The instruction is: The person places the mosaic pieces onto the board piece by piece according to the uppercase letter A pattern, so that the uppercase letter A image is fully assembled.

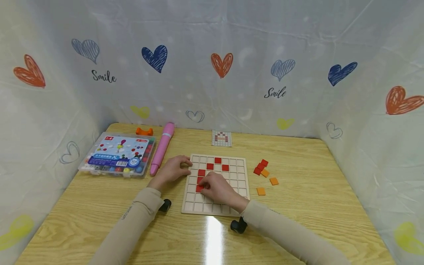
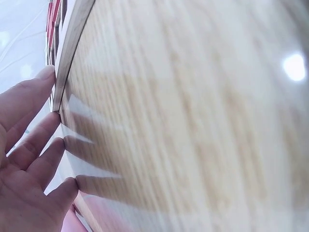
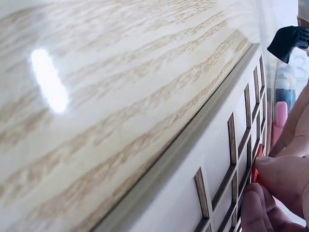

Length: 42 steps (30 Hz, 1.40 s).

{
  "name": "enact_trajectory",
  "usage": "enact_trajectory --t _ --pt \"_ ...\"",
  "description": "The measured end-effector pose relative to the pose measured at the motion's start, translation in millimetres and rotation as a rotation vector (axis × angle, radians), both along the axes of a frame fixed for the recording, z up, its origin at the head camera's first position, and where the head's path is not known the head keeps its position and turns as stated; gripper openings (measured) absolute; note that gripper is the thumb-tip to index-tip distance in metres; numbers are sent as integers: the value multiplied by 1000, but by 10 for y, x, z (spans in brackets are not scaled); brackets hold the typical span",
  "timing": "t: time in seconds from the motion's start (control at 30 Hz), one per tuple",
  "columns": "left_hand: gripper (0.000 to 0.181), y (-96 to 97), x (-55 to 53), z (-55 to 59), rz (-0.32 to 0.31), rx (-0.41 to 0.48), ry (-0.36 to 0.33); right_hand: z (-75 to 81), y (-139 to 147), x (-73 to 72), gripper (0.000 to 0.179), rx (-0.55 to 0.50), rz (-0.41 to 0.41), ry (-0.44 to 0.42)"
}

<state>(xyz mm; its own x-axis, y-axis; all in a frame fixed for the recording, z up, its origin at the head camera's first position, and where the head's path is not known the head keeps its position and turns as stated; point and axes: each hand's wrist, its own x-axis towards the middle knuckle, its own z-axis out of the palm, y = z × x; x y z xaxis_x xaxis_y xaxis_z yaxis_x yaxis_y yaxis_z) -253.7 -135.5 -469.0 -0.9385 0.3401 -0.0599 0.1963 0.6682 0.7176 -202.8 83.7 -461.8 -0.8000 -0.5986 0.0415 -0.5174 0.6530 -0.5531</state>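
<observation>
A square wooden grid board lies on the table with several red tiles set in its cells. My right hand is over the board's lower left part, its thumb and fingers pinching a red tile at a cell. More red tiles sit just above that one, partly covered by the fingers. At the board's left edge rests my left hand. In the left wrist view the thumb and fingertips of the left hand are extended against the board's side.
Loose red tiles and orange tiles lie right of the board. Behind it is a small pattern card. A pink pen-shaped thing, a clear box of colored pieces and an orange piece are at the back left.
</observation>
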Motion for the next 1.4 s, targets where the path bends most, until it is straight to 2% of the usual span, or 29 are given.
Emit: enact_trajectory --t 0.53,0.67,0.8,0.97,1.13,1.3,1.4 --pt "27 3 2 -3 5 19 -19 0 34 -8 16 -29 -22 -38" --pt "27 1 11 0 2 13 -9 29 141 -6 18 -66 -60 -64" --pt "28 6 16 9 11 23 -23 23 334 -42 20 -126 -162 -84" --pt "28 14 10 12 11 15 -21 40 664 -108 25 -214 -361 -146" --pt "28 13 9 8 11 7 -16 80 1056 -163 35 -312 -525 -209" --pt "28 14 18 10 8 12 -17 123 1410 -214 43 -406 -634 -241" --pt "28 16 16 11 10 14 -23 123 1593 -248 48 -419 -676 -260"
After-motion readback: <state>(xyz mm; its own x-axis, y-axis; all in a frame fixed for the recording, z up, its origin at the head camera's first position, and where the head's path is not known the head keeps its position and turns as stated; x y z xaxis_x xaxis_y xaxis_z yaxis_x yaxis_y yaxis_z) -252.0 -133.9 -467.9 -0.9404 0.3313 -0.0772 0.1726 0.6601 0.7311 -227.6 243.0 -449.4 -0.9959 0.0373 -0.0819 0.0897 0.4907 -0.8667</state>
